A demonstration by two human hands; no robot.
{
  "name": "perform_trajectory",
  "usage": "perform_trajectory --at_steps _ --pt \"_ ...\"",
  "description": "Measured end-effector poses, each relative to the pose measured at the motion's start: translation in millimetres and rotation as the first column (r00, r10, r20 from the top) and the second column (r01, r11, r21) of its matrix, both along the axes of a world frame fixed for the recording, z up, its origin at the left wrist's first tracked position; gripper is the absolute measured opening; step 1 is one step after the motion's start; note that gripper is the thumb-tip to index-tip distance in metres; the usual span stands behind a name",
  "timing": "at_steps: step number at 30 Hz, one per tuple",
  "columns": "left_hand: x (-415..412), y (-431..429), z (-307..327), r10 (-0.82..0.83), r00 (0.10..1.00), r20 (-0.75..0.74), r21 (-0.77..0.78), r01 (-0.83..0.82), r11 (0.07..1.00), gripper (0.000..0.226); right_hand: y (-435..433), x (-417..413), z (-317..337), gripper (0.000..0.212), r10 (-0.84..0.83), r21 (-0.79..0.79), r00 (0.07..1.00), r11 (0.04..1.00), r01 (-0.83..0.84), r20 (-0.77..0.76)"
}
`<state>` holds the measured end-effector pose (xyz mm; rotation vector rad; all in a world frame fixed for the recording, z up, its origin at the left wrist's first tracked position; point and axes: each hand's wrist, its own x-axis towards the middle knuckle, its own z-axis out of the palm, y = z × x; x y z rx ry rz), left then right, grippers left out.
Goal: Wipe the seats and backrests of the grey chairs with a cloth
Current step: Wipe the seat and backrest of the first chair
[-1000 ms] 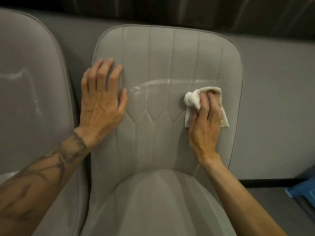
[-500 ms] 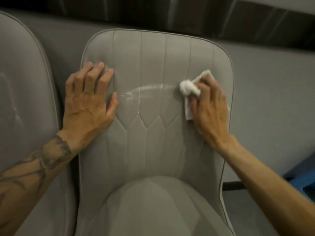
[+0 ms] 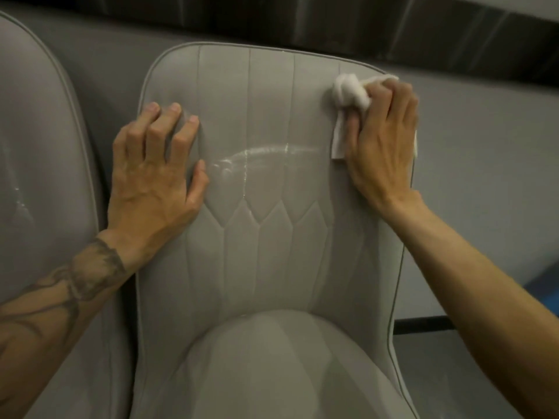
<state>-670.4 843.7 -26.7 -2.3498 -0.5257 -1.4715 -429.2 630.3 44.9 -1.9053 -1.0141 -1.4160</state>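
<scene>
The white cloth (image 3: pixel 351 92) is sitting bunched against the top right corner of the grey chair's backrest (image 3: pixel 272 252), just under the piped edge, with a flat tail hanging down beside the thumb. The right hand (image 3: pixel 384 137) is gripping it, fingers curled over the wad and pressing it into the upholstery. A wet streak (image 3: pixel 266 153) is arcing across the middle of the backrest, its long axis running roughly side to side; it is lying below and to the left of the cloth, its right end near the right hand. The coming stroke is probably calling for a sweep down and leftward along that arc. The left hand (image 3: pixel 154 173) is bracing the backrest's left side, fingers spread and lightly bent, holding nothing, thumb near the streak's left end. The seat (image 3: pixel 287 373) is showing below, and a second grey chair (image 3: pixel 39 146) is standing to the left
</scene>
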Motion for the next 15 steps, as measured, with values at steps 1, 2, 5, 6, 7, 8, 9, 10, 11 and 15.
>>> perform_trajectory --at_steps 1,2,5,6,7,8,9,10,11,15 --pt "0 1 0 0.003 1.0 0.0 -0.002 -0.003 1.0 0.058 7 -2 3 0.03 0.001 0.048 1.0 0.999 0.0 -0.024" --pt "0 1 0 0.003 1.0 0.001 -0.005 -0.003 1.0 0.058 12 -8 -6 0.033 0.013 0.063 0.998 0.998 -0.01 -0.054" --pt "0 0 -1 0.005 1.0 0.003 -0.008 -0.005 1.0 0.058 5 -31 -72 0.04 0.051 -0.109 0.994 0.992 -0.061 -0.095" --pt "0 -1 -2 0.004 1.0 -0.001 -0.01 -0.004 1.0 0.059 -4 -39 -94 0.04 0.046 -0.191 0.996 0.98 -0.059 -0.073" --pt "-1 -2 -3 0.004 1.0 -0.004 -0.013 -0.004 1.0 0.059 -13 -41 -106 0.039 0.046 -0.243 0.998 0.969 -0.054 -0.04" --pt "-2 -4 -4 0.006 1.0 -0.004 -0.02 -0.006 1.0 0.059 -17 -38 -107 0.037 0.059 -0.254 0.998 0.965 -0.062 -0.018" --pt "-3 -6 -7 0.007 1.0 -0.002 -0.029 -0.007 1.0 0.059 -14 -33 -95 0.035 0.07 -0.227 0.998 0.971 -0.07 -0.008" --pt "-5 -7 -10 0.004 1.0 0.001 -0.032 -0.004 0.999 0.059 -6 -27 -78 0.032 0.062 -0.175 0.998 0.982 -0.063 -0.009" --pt "-7 -8 -14 -0.001 1.0 0.003 -0.035 0.002 0.999 0.06 5 -19 -58 0.03 0.037 -0.102 0.999 0.994 -0.037 -0.003" --pt "-13 -13 -31 0.003 1.0 0.03 -0.061 -0.002 0.998 0.061 39 -22 -29 0.03 0.028 0.161 0.997 0.987 -0.016 -0.075"
